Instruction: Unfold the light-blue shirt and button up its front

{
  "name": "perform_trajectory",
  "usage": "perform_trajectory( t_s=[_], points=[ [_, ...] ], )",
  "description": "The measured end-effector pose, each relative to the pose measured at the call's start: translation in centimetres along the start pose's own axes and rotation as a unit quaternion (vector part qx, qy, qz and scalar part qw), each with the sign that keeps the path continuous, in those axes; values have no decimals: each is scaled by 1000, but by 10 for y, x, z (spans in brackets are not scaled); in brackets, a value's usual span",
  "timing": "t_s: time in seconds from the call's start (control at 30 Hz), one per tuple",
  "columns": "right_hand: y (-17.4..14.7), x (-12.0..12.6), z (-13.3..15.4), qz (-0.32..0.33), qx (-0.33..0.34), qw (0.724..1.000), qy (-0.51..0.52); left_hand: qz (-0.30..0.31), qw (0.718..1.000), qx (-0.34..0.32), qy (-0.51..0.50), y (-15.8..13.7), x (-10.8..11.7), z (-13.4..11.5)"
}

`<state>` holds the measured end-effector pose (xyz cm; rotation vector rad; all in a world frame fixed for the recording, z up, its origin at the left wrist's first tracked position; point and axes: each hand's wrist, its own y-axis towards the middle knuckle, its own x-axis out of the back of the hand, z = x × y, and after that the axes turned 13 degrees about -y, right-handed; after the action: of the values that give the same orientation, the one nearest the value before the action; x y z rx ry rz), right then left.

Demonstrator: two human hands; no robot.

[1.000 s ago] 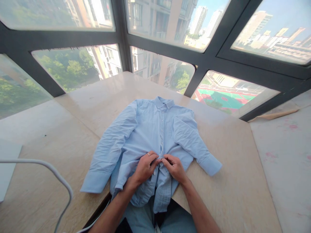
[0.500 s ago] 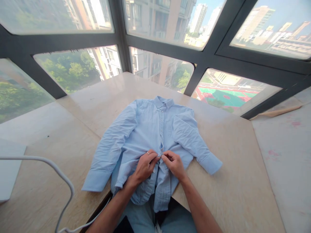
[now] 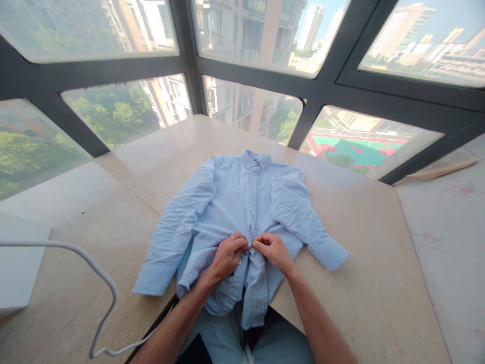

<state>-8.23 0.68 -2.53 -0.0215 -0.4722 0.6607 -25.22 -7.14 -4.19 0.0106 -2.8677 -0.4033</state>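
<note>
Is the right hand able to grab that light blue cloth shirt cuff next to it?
Probably yes. The light blue cloth cuff lies uncovered on the beige tabletop, with nothing blocking the right hand. The hand pinches the shirt front, though, so it might have to let go first.

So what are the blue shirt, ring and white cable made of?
The button-up shirt looks like matte cotton or a blend: it's softly wrinkled. The ring, bright and silvery, is probably metal, but tiny here. The white cable looks like plastic or rubber: smooth, curving evenly.
</note>
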Motion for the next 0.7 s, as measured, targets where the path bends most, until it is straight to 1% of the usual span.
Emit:
perform_trajectory(
  t_s=[0.03, 0.1, 0.17, 0.23, 0.3, 0.33, 0.4, 0.43, 0.5, 0.57, 0.63, 0.67, 0.7],
  points=[
    [2, -1, 1, -5, -4, 1000, -21, 0, 1000, -7, -3, 0, -1, -1],
    [6, -6, 2, -37, -9, 997, -73, -16, 1000, -19, -18, -1, -5, -3],
    [7, -12, 3, -72, -9, 992, -107, -57, 997, -19, -42, -1, -10, -6],
    [6, -17, 2, -86, -5, 991, -102, -111, 992, 4, -63, 0, -11, -9],
    [0, -17, -1, -92, 2, 994, -59, -172, 979, 46, -99, 1, -10, -12],
    [-3, -15, -4, -97, 7, 995, -25, -208, 968, 65, -125, 2, -7, -12],
    [-9, -10, -10, -114, 14, 991, 67, -268, 941, 98, -182, 4, -2, -12],
    [-11, -6, -13, -125, 12, 985, 121, -285, 930, 109, -206, 5, 1, -11],
    [-13, 0, -19, -144, -3, 965, 217, -286, 922, 119, -233, 6, 6, -11],
    [-13, 5, -21, -147, -21, 950, 275, -266, 928, 115, -232, 5, 7, -13],
    [-12, 6, -21, -146, -24, 950, 276, -251, 939, 111, -209, 5, 5, -16],
    [-12, 6, -20, -150, -17, 957, 249, -247, 942, 113, -197, 5, 4, -17],
    [-12, 3, -18, -156, -5, 967, 200, -245, 944, 116, -188, 5, 3, -19]
  ],
)
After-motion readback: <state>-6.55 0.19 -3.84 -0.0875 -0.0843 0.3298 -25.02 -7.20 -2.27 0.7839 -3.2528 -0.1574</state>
